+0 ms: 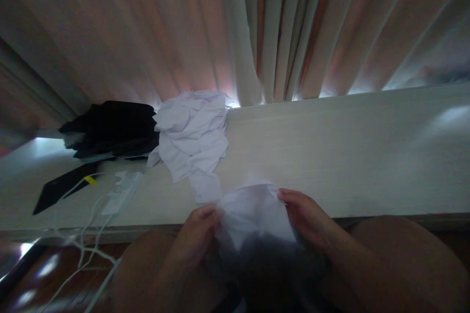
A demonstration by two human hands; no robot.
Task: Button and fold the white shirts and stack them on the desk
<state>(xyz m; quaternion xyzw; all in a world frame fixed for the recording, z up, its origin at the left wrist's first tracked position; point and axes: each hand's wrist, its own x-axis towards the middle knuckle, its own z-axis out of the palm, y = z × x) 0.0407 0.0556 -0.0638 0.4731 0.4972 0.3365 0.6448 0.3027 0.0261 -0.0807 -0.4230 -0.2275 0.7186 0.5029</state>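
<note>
Fingers: both hands, left hand [196, 232] and right hand [306, 217], pinch a white cloth [253, 212] at the tabletop's near edge.
Tabletop [330, 156]: pale, holding crumpled white cloths [193, 137], dark folded clothes [112, 129], white cables [91, 210].
Room: dim, pinkish curtains [279, 29] behind.

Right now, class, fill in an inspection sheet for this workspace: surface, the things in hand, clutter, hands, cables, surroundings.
Surface: pale ledge running along under the curtains, dimly lit.
Things in hand: white cloth, crumpled, held up at the ledge's near edge.
Clutter: heap of white cloths on the ledge; dark folded stack to its left; flat black item in front of that.
Hands: left hand and right hand each grip a side of the white cloth.
Cables: white cables trail off the ledge's left end from a small white block.
Surroundings: pleated curtains behind, light leaking beneath; glossy dark floor below.
</note>
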